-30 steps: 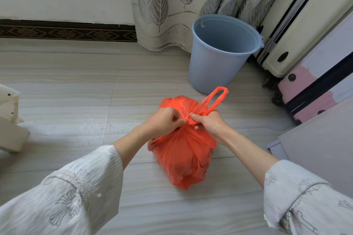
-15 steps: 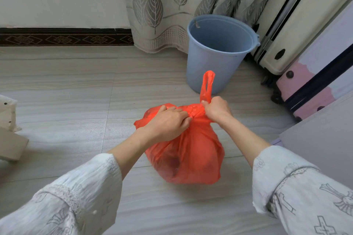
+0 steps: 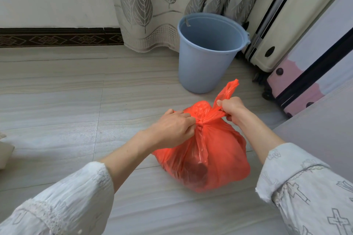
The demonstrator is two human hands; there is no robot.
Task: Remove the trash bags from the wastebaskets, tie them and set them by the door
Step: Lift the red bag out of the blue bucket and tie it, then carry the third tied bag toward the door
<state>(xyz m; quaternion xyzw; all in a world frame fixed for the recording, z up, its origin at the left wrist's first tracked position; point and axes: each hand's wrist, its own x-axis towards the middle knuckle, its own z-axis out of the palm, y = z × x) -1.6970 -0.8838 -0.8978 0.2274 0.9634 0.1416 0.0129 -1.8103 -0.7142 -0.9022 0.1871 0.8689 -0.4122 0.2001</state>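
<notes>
Orange bag (image 3: 210, 150) on floor (image 3: 66, 101), near empty bin (image 3: 206, 59). Thin film, soft, slippery, tear-prone; probably light. Left hand (image 3: 172, 129) pinched at knot; right hand (image 3: 232, 108) clamped on handle (image 3: 228, 89). Best carried by knotted neck.

1. Orange trash bag (image 3: 215, 158) sits on the floor, its neck knotted.
2. Left hand (image 3: 172, 129) and right hand (image 3: 232, 108) each grip a handle.
3. Blue wastebasket (image 3: 206, 63) stands just behind.
</notes>
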